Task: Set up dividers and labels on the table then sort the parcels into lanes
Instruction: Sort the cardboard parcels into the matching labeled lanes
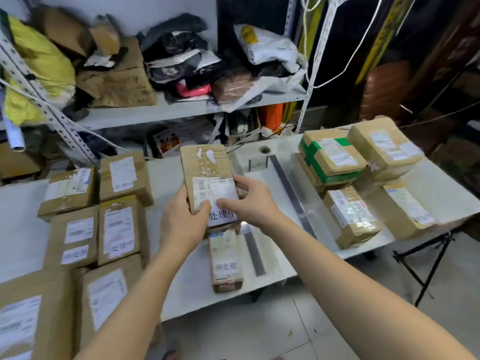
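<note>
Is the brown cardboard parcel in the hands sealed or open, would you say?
Sealed: the brown cardboard parcel shows closed flaps under clear tape.

Soft, even light falls on the white worktop point(18, 224) with only weak shadows, while the far right background is dark. The picture is slightly blurred, most at the upper left shelf point(181, 110), and straight lines bend near the edges.

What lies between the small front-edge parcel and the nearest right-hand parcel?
In the head view, two grey divider strips: a short strip beside the small parcel, a longer strip nearer the right-hand parcel.
</note>
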Tool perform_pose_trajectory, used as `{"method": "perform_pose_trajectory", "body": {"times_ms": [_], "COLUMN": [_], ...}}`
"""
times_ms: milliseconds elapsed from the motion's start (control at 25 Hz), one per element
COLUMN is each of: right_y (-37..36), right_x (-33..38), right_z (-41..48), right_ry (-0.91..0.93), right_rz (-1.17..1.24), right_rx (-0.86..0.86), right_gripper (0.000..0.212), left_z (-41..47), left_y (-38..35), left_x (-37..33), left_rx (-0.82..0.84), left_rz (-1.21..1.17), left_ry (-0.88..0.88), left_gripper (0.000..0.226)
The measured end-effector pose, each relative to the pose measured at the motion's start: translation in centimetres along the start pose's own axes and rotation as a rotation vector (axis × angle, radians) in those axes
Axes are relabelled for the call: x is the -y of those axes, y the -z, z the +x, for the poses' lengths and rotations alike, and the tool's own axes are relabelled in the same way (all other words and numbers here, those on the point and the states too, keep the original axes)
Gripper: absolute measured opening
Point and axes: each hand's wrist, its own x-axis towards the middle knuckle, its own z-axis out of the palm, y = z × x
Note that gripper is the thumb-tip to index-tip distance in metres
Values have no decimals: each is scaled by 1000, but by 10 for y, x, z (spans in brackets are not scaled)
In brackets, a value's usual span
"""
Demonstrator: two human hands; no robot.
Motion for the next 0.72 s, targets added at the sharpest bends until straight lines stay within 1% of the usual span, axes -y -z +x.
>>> {"method": "perform_pose_trajectory", "body": {"times_ms": [160,320,480,600,720], "right_y": [80,133,164,175,179], "right_x": [-13,-28,-46,-61,-75], "right_z": [3,13,40,62,79], "right_ry": [-14,-36,-63,-102,-157], "right_rz": [-16,-28,-60,-106,-133], "right_rx": [5,-22,-49,-73,-62], "right_gripper": [48,47,50,50,49], "left_z": [-3,9,37,64,84], "left_y": [-63,-107,-146,-171,-191], "left_x": [-50,-84,-92,-88,-82], "left_rx": [-9,45,95,153,194], "left_rz": [-26,-34,-2,36,58], "left_ry": [-1,19,21,49,74], "left_gripper": [29,27,33,38,39]}}
